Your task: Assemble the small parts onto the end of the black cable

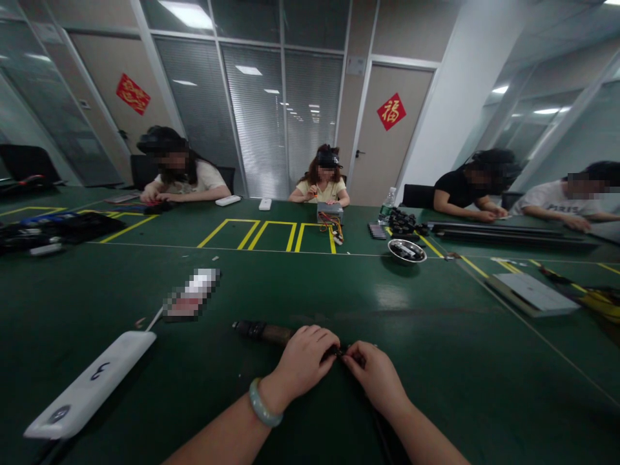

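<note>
On the green table lies a dark, rod-like tool (268, 332) with a brownish middle section and a narrow tip pointing left. My left hand (307, 355), with a pale green bangle on its wrist, is closed over the tool's right end, fingers curled. My right hand (372, 371) pinches a small dark part right beside the left fingertips. That part is mostly covered by the fingers, so its kind cannot be made out. A black cable (381, 433) runs down toward me below the right hand.
To the left are a white power bank (92, 387) marked 3 and a blurred-out phone-like object (192, 294). Farther off stand a metal bowl (407, 252), a bottle (387, 205) and a grey box with wires (330, 212). A flat box (533, 292) lies right. Several people sit opposite.
</note>
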Available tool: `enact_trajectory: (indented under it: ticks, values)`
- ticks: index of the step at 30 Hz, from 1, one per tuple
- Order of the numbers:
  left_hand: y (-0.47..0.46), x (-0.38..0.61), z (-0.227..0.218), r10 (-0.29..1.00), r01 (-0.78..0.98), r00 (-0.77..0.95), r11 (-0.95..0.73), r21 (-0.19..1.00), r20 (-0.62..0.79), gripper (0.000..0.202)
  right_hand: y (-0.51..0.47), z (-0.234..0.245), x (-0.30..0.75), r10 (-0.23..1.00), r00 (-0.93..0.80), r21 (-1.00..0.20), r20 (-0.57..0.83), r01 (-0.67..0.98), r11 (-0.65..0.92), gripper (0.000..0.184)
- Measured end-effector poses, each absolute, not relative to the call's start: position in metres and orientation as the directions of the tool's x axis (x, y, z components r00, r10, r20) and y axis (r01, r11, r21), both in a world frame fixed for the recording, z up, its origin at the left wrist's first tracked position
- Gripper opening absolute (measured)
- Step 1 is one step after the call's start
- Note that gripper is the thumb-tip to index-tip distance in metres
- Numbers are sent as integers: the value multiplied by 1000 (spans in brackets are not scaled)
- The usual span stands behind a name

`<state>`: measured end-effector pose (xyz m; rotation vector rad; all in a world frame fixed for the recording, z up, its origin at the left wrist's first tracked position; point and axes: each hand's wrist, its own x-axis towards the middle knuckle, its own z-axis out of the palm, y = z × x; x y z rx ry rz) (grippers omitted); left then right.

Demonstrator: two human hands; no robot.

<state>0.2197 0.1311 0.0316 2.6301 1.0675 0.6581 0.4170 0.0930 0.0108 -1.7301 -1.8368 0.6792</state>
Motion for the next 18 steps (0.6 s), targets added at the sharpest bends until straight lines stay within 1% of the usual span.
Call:
enact_trajectory:
  ticks: [5, 7, 10, 15, 18]
  values:
    - [131, 219, 33, 694, 590, 645, -718, 369, 319, 11, 93, 7, 418, 997, -39, -673, 68, 736, 74, 13]
    - [131, 220, 33, 699, 590, 642, -713, 378, 317, 14, 93, 5, 418, 996, -44, -672, 73, 736, 82, 12]
    - [131, 221, 32, 717, 611, 625, -696, 378, 310, 18, 93, 6, 419, 997, -40, -663, 68, 745, 75, 13]
    - [131, 221, 31, 701, 606, 639, -712, 353, 316, 12, 93, 11, 417, 998, -39, -666, 41, 744, 56, 12]
    - [131, 221, 31, 696, 596, 644, -717, 362, 318, 13, 93, 12, 417, 998, -37, -667, 49, 742, 60, 11]
